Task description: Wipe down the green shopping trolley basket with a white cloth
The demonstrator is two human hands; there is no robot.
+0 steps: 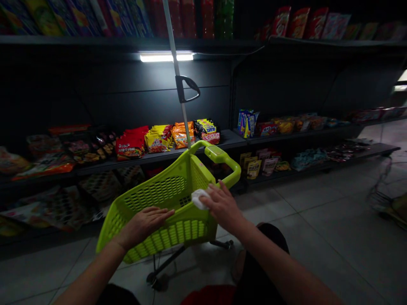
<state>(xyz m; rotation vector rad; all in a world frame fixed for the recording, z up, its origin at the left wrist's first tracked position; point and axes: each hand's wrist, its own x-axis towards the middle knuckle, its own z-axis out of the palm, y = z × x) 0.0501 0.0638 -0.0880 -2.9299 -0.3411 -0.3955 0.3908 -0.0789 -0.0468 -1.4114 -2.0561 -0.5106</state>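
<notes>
- Left hand (144,225): spread flat on lime-green shopping basket (155,192)
- Right hand (222,206): spread, pressing white cloth (199,199) against basket
- Centre of frame: snack packets (159,140) on shelf (229,140)

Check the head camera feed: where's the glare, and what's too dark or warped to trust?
Head view: the strip light glares against the dark shelf back; wide-angle distortion bows the shelf edges; the packets under the lower left shelf sit in shadow; the wire basket at the right edge is dim and blurred.

Left hand (143,225) flat, palm down, fingers together; right hand (221,206) palm down, fingers spread.
</notes>
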